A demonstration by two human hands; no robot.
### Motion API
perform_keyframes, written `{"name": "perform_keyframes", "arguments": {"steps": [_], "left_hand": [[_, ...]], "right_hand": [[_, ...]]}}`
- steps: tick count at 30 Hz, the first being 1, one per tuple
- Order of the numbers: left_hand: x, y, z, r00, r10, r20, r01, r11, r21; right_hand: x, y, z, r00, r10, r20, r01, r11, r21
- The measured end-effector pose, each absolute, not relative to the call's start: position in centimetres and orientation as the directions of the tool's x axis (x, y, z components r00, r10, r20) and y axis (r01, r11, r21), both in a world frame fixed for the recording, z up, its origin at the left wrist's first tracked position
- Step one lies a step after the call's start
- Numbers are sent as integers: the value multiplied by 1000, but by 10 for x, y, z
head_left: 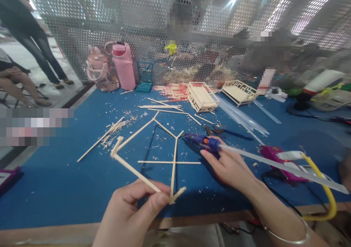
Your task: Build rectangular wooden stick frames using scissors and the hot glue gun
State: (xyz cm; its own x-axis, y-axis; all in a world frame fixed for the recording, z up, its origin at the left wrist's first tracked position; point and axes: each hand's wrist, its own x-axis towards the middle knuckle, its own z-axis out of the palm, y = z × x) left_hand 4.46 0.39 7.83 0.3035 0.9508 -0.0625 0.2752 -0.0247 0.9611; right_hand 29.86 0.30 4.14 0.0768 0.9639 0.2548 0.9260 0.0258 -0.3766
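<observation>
My left hand [144, 206] pinches the near corner of a frame of thin wooden sticks [137, 172], held above the table. The frame has four sides, with a short stick end jutting out at each corner. In my right hand [230, 166] is a blue glue gun [201, 140] with a long clear glue stick [274, 164] running out of its back. The nozzle points left, at or very near the frame's right corner; I cannot tell whether it touches. A loose wooden stick [156, 162] lies on the blue table beneath the frame.
Wooden scraps [112, 131] lie at left. Behind are a pink bottle [123, 67], a clear pink jug [102, 73], a small teal chair [144, 77], red-tipped sticks [172, 91] and two small wooden models [203, 97]. Pliers [219, 130], clear glue sticks [241, 115] and a magenta device [282, 164] lie at right.
</observation>
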Motion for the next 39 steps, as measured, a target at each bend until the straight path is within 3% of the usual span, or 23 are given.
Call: {"name": "perform_keyframes", "arguments": {"steps": [39], "left_hand": [[48,5,81,300,951,-76,259,-5,966]], "right_hand": [[297,7,40,55,964,260,929,46,-367]]}}
